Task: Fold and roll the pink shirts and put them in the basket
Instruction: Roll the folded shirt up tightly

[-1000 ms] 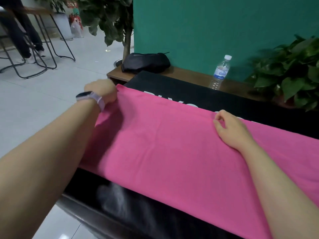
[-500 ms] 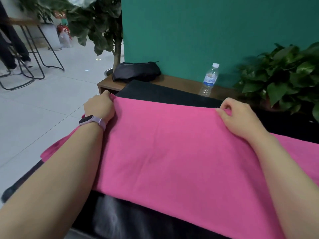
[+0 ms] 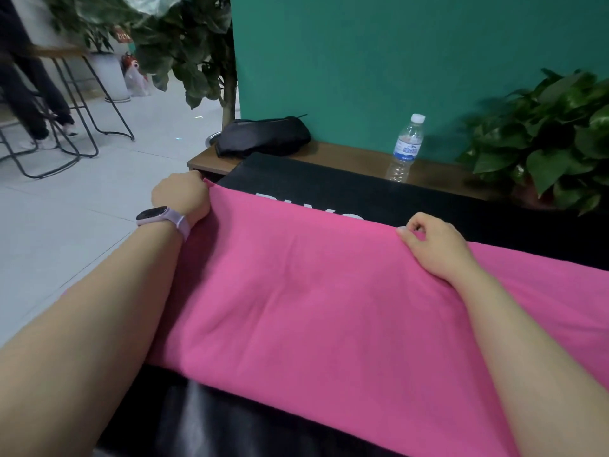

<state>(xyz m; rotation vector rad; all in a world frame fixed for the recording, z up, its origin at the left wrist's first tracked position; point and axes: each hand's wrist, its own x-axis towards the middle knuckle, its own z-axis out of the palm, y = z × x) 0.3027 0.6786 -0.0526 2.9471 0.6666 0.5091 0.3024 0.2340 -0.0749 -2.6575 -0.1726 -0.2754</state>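
I see two bare forearms, no sleeves. The left wrist carries a smartwatch (image 3: 163, 219): lilac band, dark rectangular face. The right wrist wears nothing visible.

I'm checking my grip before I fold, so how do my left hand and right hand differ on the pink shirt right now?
The left hand grips the pink shirt at its far left corner, while the right hand pinches the far edge further along. The left wrist carries a watch; the right wrist is bare. The left hand reaches further away than the right hand. Both hold the same far edge.
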